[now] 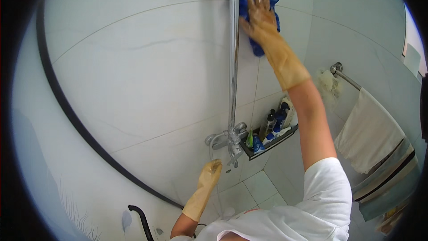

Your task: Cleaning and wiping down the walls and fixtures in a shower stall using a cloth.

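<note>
High on the white tiled wall, just right of the chrome shower riser pipe, my right hand presses a crumpled blue cloth flat against the tiles. Its fingers are spread over the cloth, and a long tan rubber glove covers hand and forearm. Lower down, my left hand, gloved the same way, is curled around the pale shower hose below the chrome mixer tap. The hose runs on downward beneath that hand.
A black wire shelf with several bottles and tubes hangs right of the mixer. Farther right, a towel rail carries towels beside a bath puff. A black frame edge curves along the left, near a black handle.
</note>
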A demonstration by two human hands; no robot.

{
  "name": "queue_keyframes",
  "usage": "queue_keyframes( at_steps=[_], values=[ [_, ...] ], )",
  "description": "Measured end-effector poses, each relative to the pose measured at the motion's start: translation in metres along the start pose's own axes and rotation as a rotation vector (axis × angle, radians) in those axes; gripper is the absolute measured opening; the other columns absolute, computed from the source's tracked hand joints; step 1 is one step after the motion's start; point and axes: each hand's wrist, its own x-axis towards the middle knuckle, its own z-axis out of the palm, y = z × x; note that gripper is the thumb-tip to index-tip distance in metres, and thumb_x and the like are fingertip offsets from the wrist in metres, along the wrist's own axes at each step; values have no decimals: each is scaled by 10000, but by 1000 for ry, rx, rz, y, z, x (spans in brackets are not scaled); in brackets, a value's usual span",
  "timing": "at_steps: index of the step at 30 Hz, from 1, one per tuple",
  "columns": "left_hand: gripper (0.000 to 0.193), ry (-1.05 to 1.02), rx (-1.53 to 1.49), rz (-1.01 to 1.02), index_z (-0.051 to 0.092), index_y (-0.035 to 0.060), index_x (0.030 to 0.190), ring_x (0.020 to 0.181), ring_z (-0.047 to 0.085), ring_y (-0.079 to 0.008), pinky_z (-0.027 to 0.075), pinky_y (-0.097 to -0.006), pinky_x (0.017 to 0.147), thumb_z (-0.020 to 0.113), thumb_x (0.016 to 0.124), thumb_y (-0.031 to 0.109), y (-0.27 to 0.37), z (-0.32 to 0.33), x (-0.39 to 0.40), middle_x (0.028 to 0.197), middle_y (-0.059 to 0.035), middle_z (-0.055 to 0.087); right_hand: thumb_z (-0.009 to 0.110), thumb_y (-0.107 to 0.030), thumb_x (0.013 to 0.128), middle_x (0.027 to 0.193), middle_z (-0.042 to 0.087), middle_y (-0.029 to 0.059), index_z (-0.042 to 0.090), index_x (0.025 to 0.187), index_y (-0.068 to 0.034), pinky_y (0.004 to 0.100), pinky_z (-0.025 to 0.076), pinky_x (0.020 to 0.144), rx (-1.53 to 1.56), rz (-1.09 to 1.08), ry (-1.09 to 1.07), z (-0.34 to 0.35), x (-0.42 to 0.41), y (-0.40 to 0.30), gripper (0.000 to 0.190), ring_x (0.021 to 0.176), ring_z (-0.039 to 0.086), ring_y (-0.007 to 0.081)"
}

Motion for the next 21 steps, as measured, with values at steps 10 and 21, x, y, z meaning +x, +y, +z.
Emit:
queue_keyframes(
  at_steps=[10, 21],
  values=[
    [223, 221, -19, 217, 740, 54, 1168, 1034, 721, -207, 527, -324, 952, 662, 983, 150, 46, 2, 0, 1105, -83, 771, 763, -363, 816, 1621, 329, 205, 526, 1467, -144, 715, 424, 1037, 90, -158, -195, 78, -251, -37, 727, 1455, 361, 478],
    [222, 354, 7, 246, 732, -9, 1140, 1016, 724, -293, 538, -359, 932, 670, 965, 114, 53, -7, -18, 1085, -163, 760, 583, -172, 934, 1653, 335, 89, 504, 1491, -208, 681, 439, 1068, 109, -441, -295, 94, -273, -16, 564, 1478, 402, 352]
  ],
)
